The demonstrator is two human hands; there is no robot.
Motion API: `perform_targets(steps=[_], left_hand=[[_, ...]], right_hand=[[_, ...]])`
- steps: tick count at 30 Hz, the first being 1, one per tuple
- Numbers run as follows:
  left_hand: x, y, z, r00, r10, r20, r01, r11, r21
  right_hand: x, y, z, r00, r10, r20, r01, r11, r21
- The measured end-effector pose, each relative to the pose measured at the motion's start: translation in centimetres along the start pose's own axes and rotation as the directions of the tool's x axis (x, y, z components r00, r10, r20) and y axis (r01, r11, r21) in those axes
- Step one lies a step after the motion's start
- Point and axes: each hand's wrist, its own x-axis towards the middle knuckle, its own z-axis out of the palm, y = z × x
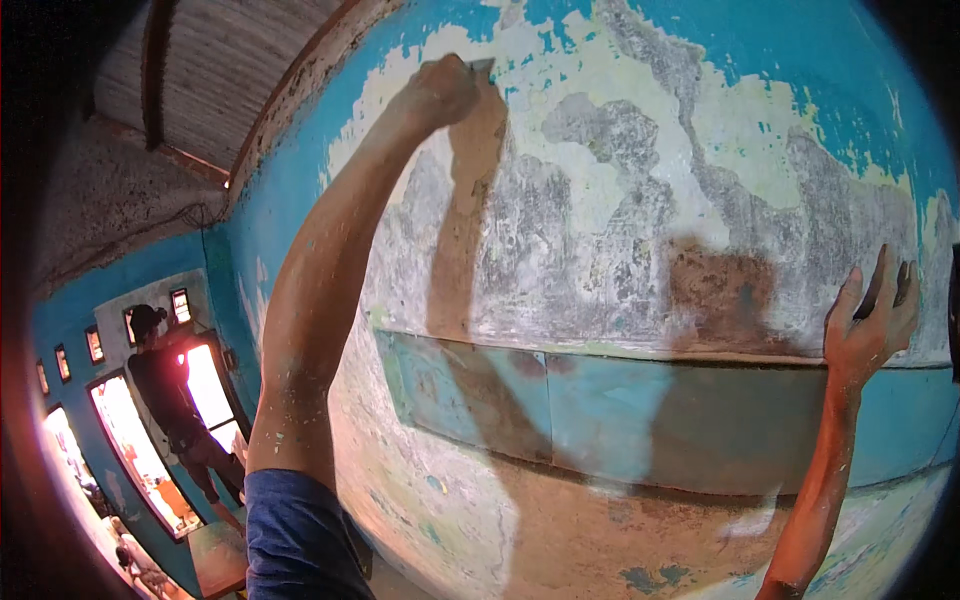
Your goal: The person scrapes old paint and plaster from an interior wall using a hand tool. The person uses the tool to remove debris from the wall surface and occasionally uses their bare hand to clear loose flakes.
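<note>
In front of me rises a wall (600,180) with flaking blue paint over pale yellow-green and bare grey patches. High on it, my left hand (442,88) is closed around a flat scraper blade (484,65). Its metal edge lies at or close to the scraped surface, and any handle is hidden in the fist. At the right, my right hand (874,322) is raised with fingers apart, holding nothing. It is beside the wall just above a blue panel band (600,412); whether the fingertips touch cannot be told. Paint flecks dot my left forearm.
A person (169,382) in dark clothes and a cap stands raised by the far left windows (139,450). Below them is a wooden tabletop (217,555). Another person (139,566) shows at the lower left rim. Overhead is a corrugated roof (225,75) with beams.
</note>
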Motion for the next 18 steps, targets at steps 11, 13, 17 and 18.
perform_targets(steps=[11, 13, 17, 18], left_hand=[[-0.4, 2.6, -1.6, 1.0, 0.006, 0.03, -0.006, 1.0, -0.008], [2.9, -2.3, -1.1, 1.0, 0.018, -0.004, -0.018, 0.999, 0.042], [4.7, -0.8, -4.3, 0.986, -0.106, 0.132, 0.103, 0.994, 0.03], [4.1, 0.1, -4.3, 0.989, -0.099, 0.113, 0.098, 0.995, 0.019]], right_hand=[[-0.2, 0.3, -0.3, 0.998, 0.014, 0.058, -0.014, 1.0, -0.003], [0.3, -1.0, -0.3, 0.999, 0.051, -0.006, -0.05, 0.995, 0.082], [0.3, -1.7, -0.4, 0.997, 0.08, 0.018, -0.081, 0.991, 0.107], [0.2, -1.5, -0.5, 0.998, 0.063, 0.022, -0.065, 0.994, 0.092]])
